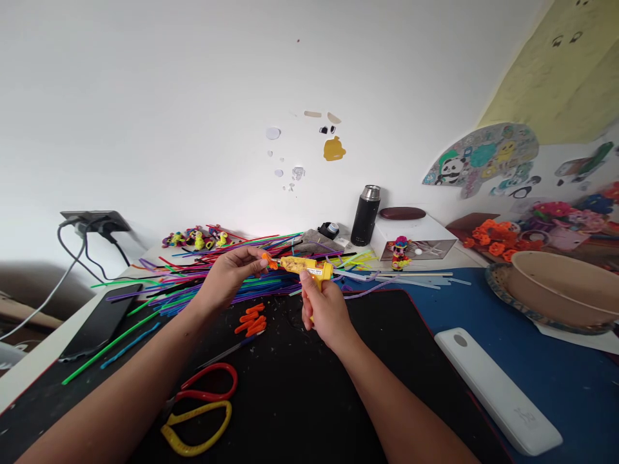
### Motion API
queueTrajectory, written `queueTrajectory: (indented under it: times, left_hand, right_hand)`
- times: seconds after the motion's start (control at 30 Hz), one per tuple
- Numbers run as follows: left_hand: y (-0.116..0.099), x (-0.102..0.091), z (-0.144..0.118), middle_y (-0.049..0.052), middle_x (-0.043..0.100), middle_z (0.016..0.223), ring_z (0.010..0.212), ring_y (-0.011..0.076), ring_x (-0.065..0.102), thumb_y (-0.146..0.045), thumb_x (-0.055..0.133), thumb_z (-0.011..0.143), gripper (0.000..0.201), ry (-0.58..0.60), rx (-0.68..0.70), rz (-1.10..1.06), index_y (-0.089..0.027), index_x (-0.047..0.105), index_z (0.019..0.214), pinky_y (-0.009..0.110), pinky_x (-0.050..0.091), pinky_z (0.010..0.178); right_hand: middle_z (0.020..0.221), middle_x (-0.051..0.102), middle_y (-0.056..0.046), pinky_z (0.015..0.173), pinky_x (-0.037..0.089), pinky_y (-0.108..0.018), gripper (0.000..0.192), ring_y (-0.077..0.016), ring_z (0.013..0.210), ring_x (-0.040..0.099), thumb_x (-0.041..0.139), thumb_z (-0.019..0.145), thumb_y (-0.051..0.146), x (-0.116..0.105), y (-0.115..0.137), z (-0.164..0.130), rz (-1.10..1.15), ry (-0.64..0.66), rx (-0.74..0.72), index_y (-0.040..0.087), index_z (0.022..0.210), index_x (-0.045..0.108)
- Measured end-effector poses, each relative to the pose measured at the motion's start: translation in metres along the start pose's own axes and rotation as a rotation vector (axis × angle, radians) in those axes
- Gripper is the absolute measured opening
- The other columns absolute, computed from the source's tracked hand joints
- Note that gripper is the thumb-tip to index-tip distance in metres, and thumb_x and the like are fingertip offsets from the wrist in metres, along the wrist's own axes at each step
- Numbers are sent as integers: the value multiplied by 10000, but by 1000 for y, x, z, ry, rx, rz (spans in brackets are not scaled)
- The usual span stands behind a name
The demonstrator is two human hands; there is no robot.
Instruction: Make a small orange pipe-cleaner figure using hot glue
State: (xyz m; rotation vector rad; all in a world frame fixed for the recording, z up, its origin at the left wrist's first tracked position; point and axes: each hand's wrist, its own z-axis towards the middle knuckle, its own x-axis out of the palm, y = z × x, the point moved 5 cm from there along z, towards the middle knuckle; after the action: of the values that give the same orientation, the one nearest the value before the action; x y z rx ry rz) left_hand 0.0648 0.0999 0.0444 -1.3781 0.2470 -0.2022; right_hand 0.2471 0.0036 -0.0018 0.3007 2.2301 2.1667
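My right hand [327, 312] is wrapped round the grip of a yellow hot glue gun [316, 270], whose nozzle points left. A clear glue stick [344, 275] seems to come out of its back end. Between the fingertips of my left hand [231, 274] is a small folded piece of orange pipe cleaner [269, 260], right at the nozzle; whether the two touch, I cannot tell. On the black mat [300, 399] below lie several orange pipe cleaner pieces [251, 320] bent into loops. Behind both hands spreads a pile of coloured pipe cleaners [169, 293].
Scissors [206, 392] with a red and a yellow handle lie at the front left, a phone [99, 322] beyond them. A black flask [366, 216] and a white box [416, 235] stand by the wall. To the right are a white oblong case [498, 390] and a beige basin [565, 287].
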Motion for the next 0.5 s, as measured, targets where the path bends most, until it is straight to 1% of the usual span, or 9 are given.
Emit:
queueTrajectory:
  times: [0.23, 0.4, 0.5]
  left_hand:
    - [-2, 1, 0, 12, 713, 720, 670, 147, 590, -530, 1001, 615, 430, 5, 5, -5, -197, 805, 802, 275, 484, 654]
    - [1, -3, 1, 23, 739, 797, 707, 147, 605, -485, 992, 660, 378, 13, 29, -28, -197, 813, 827, 270, 494, 673]
    - [3, -5, 1, 29, 750, 822, 731, 153, 617, -471, 992, 669, 368, 9, 32, -32, -198, 814, 839, 270, 499, 686]
  right_hand:
    - [343, 397, 51, 342, 289, -234, 724, -108, 285, 434, 551, 848, 912, -1, -2, 0, -21, 4, -15, 263, 553, 420]
    - [334, 396, 41, 354, 296, -238, 732, -110, 288, 434, 529, 899, 881, -2, -5, 1, -44, 6, -30, 263, 525, 408]
    - [332, 394, 39, 355, 303, -240, 738, -111, 289, 430, 526, 898, 886, -1, -6, 1, -48, 11, -26, 266, 518, 397]
